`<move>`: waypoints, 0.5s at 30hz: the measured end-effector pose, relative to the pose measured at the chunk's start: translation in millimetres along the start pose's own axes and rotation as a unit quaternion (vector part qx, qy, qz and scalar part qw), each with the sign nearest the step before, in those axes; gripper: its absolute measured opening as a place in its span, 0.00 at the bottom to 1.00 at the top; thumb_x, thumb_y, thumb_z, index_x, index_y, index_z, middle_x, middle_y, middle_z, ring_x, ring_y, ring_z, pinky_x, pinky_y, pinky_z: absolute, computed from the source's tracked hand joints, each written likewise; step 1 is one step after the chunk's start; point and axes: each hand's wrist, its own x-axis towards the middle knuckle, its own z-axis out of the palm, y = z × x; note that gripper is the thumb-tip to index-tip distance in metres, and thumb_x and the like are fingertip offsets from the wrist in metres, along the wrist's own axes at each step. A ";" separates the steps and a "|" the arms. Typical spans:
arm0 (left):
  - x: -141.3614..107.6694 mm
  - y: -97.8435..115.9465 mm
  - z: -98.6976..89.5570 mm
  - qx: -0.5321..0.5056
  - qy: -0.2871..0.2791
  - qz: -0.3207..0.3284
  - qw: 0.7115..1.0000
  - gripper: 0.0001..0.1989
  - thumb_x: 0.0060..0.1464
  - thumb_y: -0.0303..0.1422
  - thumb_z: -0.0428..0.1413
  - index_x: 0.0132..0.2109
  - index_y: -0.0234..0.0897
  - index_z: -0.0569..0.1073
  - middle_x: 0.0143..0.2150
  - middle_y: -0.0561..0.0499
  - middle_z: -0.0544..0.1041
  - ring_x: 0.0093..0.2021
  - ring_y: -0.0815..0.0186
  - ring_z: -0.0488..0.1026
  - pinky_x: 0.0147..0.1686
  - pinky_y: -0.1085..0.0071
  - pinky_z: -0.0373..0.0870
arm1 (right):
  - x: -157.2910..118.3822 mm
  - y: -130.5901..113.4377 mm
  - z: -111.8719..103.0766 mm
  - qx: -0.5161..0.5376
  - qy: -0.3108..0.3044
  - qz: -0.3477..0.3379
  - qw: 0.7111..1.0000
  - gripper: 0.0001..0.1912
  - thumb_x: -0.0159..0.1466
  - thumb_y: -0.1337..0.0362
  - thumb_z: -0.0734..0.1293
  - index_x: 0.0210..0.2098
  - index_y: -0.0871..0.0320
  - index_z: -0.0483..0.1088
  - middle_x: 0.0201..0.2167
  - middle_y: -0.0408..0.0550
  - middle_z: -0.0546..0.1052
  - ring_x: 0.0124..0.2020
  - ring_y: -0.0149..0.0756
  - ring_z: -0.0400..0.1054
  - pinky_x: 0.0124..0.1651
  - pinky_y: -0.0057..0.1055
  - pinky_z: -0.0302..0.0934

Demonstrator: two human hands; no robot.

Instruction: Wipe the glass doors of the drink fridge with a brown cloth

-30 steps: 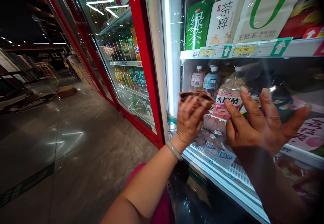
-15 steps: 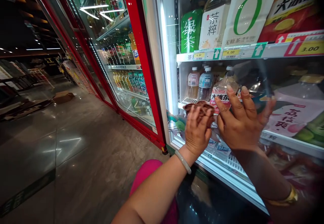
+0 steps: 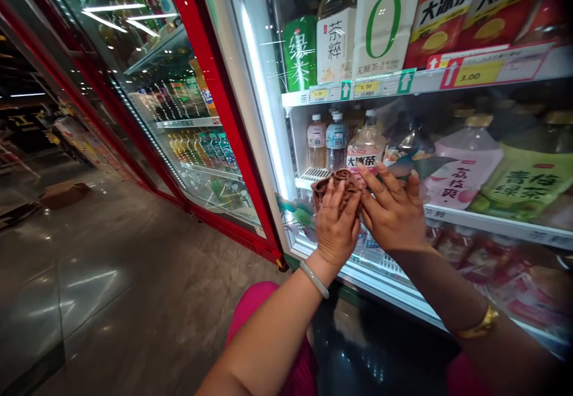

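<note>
My left hand (image 3: 338, 227), with a pale bangle at its wrist, presses a crumpled brown cloth (image 3: 321, 191) against the glass door (image 3: 432, 107) of a lit drinks cooler. The cloth bunches out above and beside its fingers. Just to the right, my right hand (image 3: 396, 218) lies on the glass with fingers stretched out and nothing in it; a gold bracelet circles that wrist. The two hands almost touch. Behind the glass, a large iced tea bottle (image 3: 367, 139) shows above them, its lower part hidden by the hands.
Shelves behind the door hold many bottles, among them a green-labelled one (image 3: 299, 56) and a pink-labelled one (image 3: 468, 157). A red-framed cooler (image 3: 250, 205) adjoins on the left. A cardboard box (image 3: 65, 193) lies on the shiny floor (image 3: 134, 300) further off.
My right hand has moved left along the glass, closer to my left hand and the cloth. The view has turned right, bringing more bottles into sight.
</note>
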 end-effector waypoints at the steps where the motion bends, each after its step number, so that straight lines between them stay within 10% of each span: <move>1: -0.6 2.8 1.0 -0.006 -0.004 0.022 1.000 0.33 0.65 0.26 0.57 0.74 0.45 0.63 0.77 0.39 0.65 0.81 0.49 0.51 0.78 0.46 0.55 | -1.8 1.3 -2.4 -0.005 -0.003 -0.001 1.000 0.26 0.70 0.68 0.67 0.68 0.55 0.69 0.73 0.46 0.65 0.82 0.35 0.38 0.83 0.44 0.17; 9: 26.4 -23.9 -4.7 0.011 0.071 -0.089 0.993 0.40 0.69 0.31 0.54 0.81 0.42 0.46 0.80 0.37 0.58 0.81 0.51 0.51 0.77 0.44 0.55 | -20.7 18.6 -23.5 -0.077 -0.026 0.006 0.997 0.30 0.70 0.64 0.70 0.71 0.50 0.66 0.73 0.41 0.65 0.82 0.39 0.33 0.81 0.48 0.10; 15: 9.0 36.7 23.6 -0.077 0.003 0.123 0.989 0.41 0.65 0.28 0.57 0.80 0.46 0.51 0.78 0.41 0.64 0.80 0.52 0.55 0.73 0.49 0.65 | -30.7 41.2 -43.5 -0.100 -0.023 0.021 0.995 0.32 0.73 0.62 0.65 0.74 0.54 0.60 0.71 0.46 0.68 0.81 0.44 0.43 0.81 0.52 0.10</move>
